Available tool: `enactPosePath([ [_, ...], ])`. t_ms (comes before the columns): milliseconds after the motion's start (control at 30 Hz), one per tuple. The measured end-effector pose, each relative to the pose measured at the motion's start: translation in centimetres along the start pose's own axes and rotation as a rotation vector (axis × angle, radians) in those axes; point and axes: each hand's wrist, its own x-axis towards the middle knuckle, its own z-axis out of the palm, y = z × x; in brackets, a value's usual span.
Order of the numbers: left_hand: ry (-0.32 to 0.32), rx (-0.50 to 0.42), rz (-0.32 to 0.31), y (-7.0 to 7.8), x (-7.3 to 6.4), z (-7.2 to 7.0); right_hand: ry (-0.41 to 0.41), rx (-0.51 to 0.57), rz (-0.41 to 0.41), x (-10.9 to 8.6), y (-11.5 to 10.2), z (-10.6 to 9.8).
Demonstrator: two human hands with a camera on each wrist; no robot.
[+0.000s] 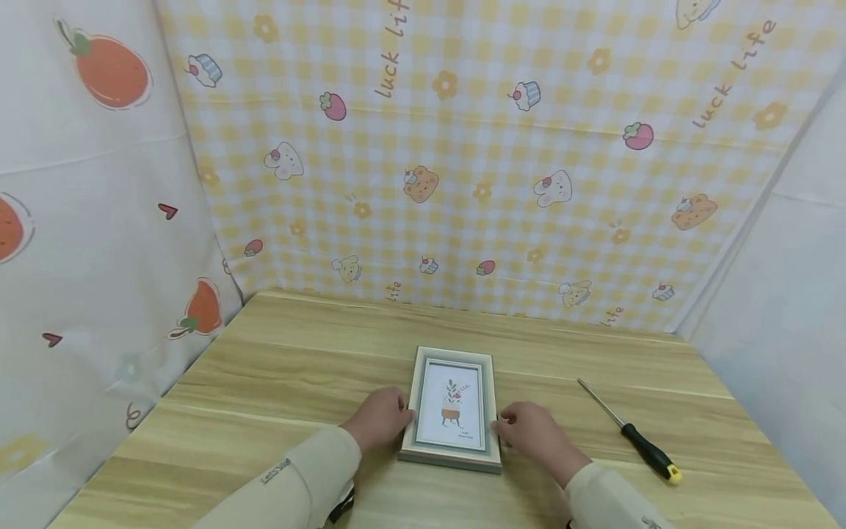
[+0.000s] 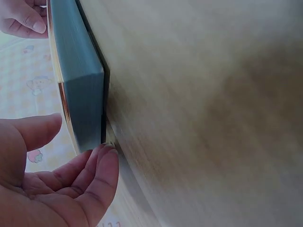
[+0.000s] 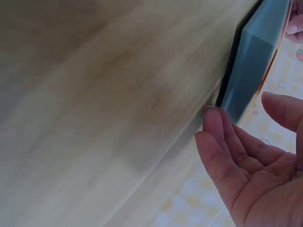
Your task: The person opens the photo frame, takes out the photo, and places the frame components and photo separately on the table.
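A picture frame (image 1: 450, 453) with a pale, grey-green border lies face up on the wooden table, showing a print of a plant in an orange pot. At its left edge, my left hand (image 1: 380, 416) has the thumb by the face and curled fingertips low at the side. My right hand (image 1: 532, 428) holds the opposite edge the same way, its thumb tip overlapping the border in the head view. The wrist views show the frame's blue-grey side (image 2: 84, 90) between thumb and fingers, with the fingertips (image 3: 213, 116) down near the tabletop.
To the right on the table (image 1: 291, 360) lies a screwdriver (image 1: 644, 450) with a black and yellow handle, its shaft pointing away to the left. A yellow checked cloth (image 1: 449, 220) hangs behind the table, and white cloths (image 1: 106, 184) hang at both sides.
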Motion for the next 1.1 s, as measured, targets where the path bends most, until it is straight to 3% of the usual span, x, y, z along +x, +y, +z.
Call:
enactPosePath([
  [300,-0.002,-0.024,-0.056,0.0,1.3,0.4,-0.026,-0.052,0.026,1.1,-0.9,0.3],
  [533,0.019,-0.001,-0.023,0.3,1.6,0.4,-0.021,-0.086,0.012,1.5,-0.8,0.4],
  [933,0.035,0.036,0.003,0.9,0.8,0.4,-0.036,-0.099,0.037,1.0,-1.0,0.3],
  [1100,0.048,0.030,0.044,1.2,0.2,0.3,-0.031,-0.094,0.028,0.5,-1.1,0.2],
])
